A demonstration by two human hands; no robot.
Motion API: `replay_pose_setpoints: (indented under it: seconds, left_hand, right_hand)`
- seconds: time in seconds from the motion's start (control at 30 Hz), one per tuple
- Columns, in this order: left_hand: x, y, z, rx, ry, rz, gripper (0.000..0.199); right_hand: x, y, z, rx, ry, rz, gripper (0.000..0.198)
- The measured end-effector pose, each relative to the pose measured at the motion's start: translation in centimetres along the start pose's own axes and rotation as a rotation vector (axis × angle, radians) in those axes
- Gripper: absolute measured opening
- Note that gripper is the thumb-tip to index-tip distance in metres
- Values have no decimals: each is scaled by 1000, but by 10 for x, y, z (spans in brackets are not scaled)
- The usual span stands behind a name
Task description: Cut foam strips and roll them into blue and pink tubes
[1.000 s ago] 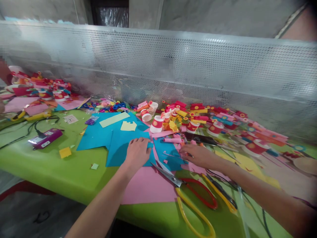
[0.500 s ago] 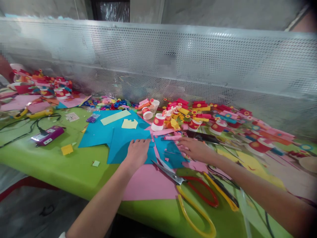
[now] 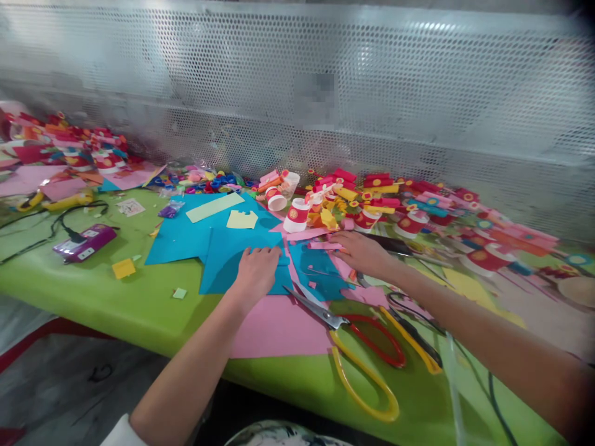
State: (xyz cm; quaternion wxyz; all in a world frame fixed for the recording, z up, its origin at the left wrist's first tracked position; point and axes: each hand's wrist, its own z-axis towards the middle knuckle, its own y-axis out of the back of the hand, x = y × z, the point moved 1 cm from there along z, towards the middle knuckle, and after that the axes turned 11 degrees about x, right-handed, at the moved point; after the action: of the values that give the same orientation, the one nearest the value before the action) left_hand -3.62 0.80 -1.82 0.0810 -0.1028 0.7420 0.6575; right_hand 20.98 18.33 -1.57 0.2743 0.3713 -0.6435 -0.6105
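My left hand (image 3: 258, 271) lies palm down on a sheet of blue paper (image 3: 227, 269), its fingers slightly apart. A small blue paper roll (image 3: 282, 261) sticks out beside its fingertips. Farther right, my right hand (image 3: 360, 252) reaches over paper scraps with fingers spread, by a small pink paper roll (image 3: 324, 246); I see nothing gripped in it. Large scissors (image 3: 341, 322) with one red and one yellow handle lie with blades apart between my forearms, partly over a pink sheet (image 3: 279, 328).
Decorated red-and-white paper cups (image 3: 297, 215) and coloured rolls crowd the back along a perforated metal panel (image 3: 260, 80). A purple power strip (image 3: 85, 243) with a black cable lies left. Beside my right forearm are a yellow-and-black tool (image 3: 413, 341) and cables.
The view has tipped downward, so the table sits higher in it. My right hand has shifted slightly away from me over the scraps. My left hand stays on the blue paper.
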Motion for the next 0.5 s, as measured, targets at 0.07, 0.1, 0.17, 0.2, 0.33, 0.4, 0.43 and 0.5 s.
replay_pose_setpoints:
  seconds: [0.07, 0.1, 0.17, 0.2, 0.33, 0.4, 0.43, 0.5]
  left_hand:
    - [0, 1, 0, -2, 2, -5, 53]
    - [0, 1, 0, -2, 2, -8, 53]
    - [-1, 2, -1, 0, 1, -14, 53]
    - [-1, 3, -1, 1, -1, -17, 53]
    - [-1, 3, -1, 0, -10, -32, 48]
    - [-1, 3, -1, -1, -12, -35, 47]
    - [-1, 2, -1, -3, -13, -37, 46]
    - [-1, 1, -1, -10, -17, -42, 45]
  right_hand:
    - [0, -3, 8, -2, 6, -24, 35]
    - [0, -4, 11, -2, 7, -36, 33]
    - [-2, -6, 18, 0, 8, -59, 34]
    - [-3, -7, 20, 3, 6, -70, 36]
    - [-4, -9, 25, 19, -10, -97, 37]
    - [-3, -10, 25, 25, -23, -92, 37]
    - [-2, -10, 25, 27, -32, -85, 37]
    - [0, -9, 24, 25, -52, -58, 36]
